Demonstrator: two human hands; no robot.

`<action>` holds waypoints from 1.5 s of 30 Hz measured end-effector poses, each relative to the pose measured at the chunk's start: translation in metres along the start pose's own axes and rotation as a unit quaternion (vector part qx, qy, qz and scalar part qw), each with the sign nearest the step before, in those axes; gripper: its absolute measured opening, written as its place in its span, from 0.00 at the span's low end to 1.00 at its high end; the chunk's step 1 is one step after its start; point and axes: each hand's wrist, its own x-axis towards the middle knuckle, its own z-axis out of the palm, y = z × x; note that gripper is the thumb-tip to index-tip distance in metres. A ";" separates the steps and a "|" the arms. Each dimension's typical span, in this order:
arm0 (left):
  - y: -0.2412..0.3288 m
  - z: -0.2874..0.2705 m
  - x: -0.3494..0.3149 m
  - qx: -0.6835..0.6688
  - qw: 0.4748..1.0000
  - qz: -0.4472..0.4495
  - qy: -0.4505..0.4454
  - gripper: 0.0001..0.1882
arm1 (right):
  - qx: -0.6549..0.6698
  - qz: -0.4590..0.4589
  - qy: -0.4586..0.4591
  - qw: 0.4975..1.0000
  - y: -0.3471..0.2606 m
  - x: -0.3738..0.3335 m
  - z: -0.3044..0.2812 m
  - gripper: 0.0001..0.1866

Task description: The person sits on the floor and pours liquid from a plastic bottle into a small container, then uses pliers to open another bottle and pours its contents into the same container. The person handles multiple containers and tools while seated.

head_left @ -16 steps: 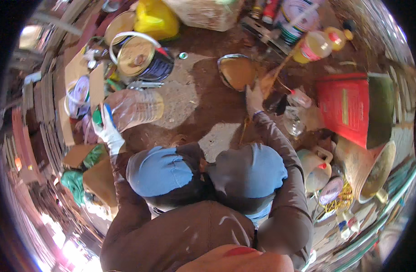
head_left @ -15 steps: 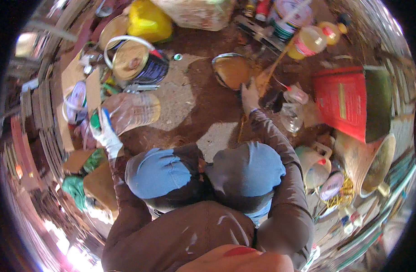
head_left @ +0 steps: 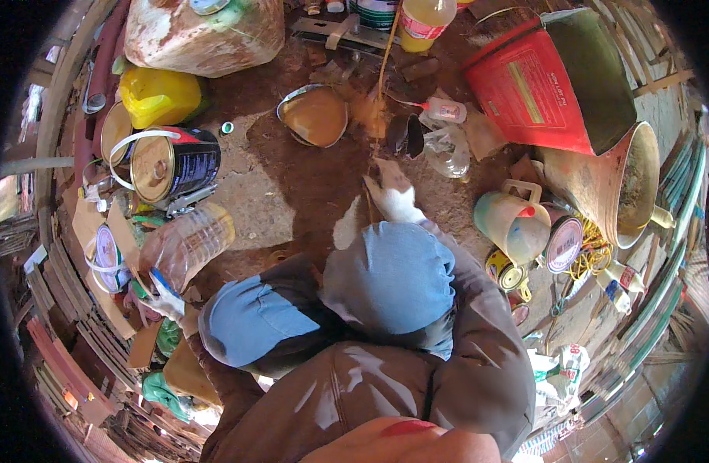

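My left hand [head_left: 167, 299], in a white glove with blue at the fingers, is closed at the neck end of a large clear plastic bottle [head_left: 191, 243] lying on its side. A bit of green shows beside its fingers. My right hand [head_left: 393, 193], also gloved, reaches over the dirt ahead of my right knee with its fingers apart. Its fingertips lie close to a thin brown stick [head_left: 387, 62]; whether they touch it is unclear. Beyond that hand, to the left, sits a shallow dish [head_left: 314, 116] of brownish-orange liquid.
At the left stand a dark paint can [head_left: 174, 163], a yellow jug [head_left: 160, 94] and a big dirty white container [head_left: 208, 35]. To the right are a red square tin [head_left: 536, 85], a wide beige bucket [head_left: 601, 177], a plastic pitcher [head_left: 512, 220] and a small bottle [head_left: 445, 109].
My view has swung, so the surroundings sit lower and further left. The right hand has drawn back from the dish's edge toward my knees. My left hand stays by the bottle's neck.
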 end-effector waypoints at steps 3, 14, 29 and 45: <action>0.004 -0.030 -0.019 -0.020 0.999 -0.043 0.002 0.23 | -0.148 -0.090 0.143 0.974 -0.008 -0.026 -0.047 0.40; 0.081 -0.086 -0.058 -0.172 0.934 -0.070 -0.305 0.22 | -0.265 0.186 0.075 0.943 0.069 0.011 -0.105 0.64; 0.153 -0.103 0.058 -0.179 0.834 0.129 -0.506 0.22 | -0.314 -0.033 0.113 0.942 -0.023 -0.073 -0.186 0.24; 0.362 -0.115 0.108 -0.267 0.703 0.436 -0.495 0.26 | -0.393 0.015 0.091 0.915 0.023 -0.106 -0.273 0.12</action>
